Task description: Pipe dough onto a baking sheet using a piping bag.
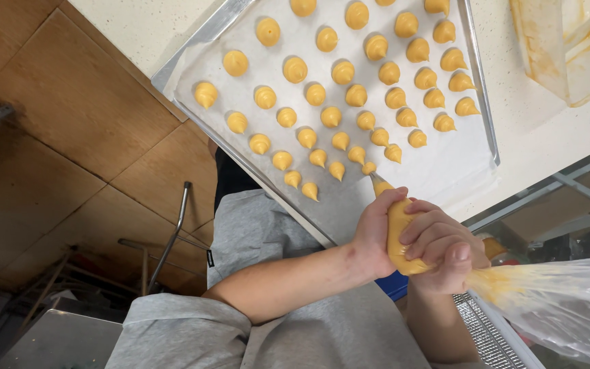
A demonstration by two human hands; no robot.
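Observation:
My left hand (375, 232) and my right hand (445, 256) are both closed around a clear piping bag (397, 229) filled with orange-yellow batter. Its tip (381, 185) points at the near edge of a metal baking tray (481, 96) lined with white paper. The left hand grips near the tip and the right hand squeezes behind it. The bag's loose, smeared tail (561, 301) trails off to the lower right. Several rows of small peaked batter mounds (356, 96) cover the paper. The closest mound (369, 167) lies just beyond the tip.
The tray rests on a pale speckled counter (534, 130). A clear plastic container (568, 48) smeared with batter stands at the top right. A metal rack (486, 335) and a blue object (394, 283) lie below my hands. A brown tiled floor (69, 137) lies left.

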